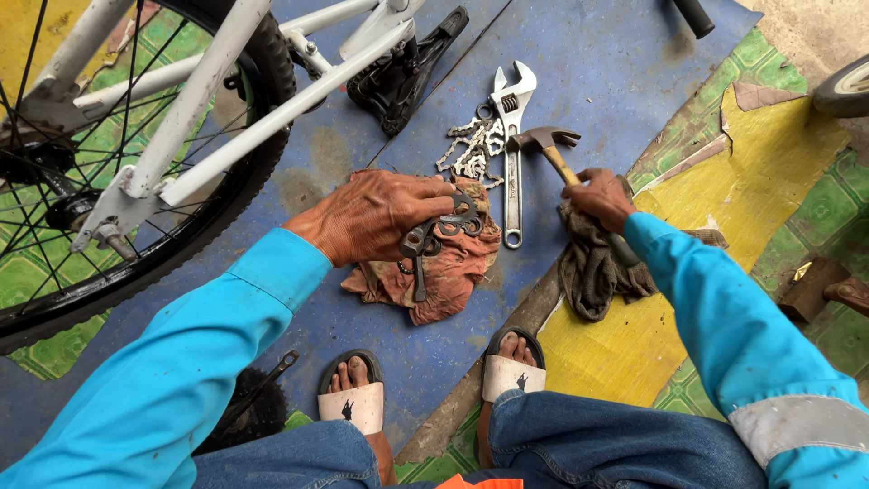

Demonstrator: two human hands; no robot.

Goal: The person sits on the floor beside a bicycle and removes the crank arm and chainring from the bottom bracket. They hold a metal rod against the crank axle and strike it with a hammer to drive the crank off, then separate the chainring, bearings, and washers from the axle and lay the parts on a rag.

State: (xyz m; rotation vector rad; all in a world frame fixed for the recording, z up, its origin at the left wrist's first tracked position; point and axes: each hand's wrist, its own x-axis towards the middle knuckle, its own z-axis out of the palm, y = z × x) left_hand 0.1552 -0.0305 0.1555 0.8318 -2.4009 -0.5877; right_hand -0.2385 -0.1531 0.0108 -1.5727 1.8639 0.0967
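The left hand [371, 213] closes its fingers [433, 192] on a dark metal bicycle part [444, 228] over a reddish rag [434, 267] on the blue mat [615, 81]. The right hand [602, 197] grips a hammer [548, 145] by its handle, just beside an adjustable wrench [512, 136] and a chain [471, 149].

Bright blue long sleeves [181, 380] are worn, a grey reflective band [797, 426] on the right; blue jeans [597, 444] and white-strapped sandals [353, 403] below.
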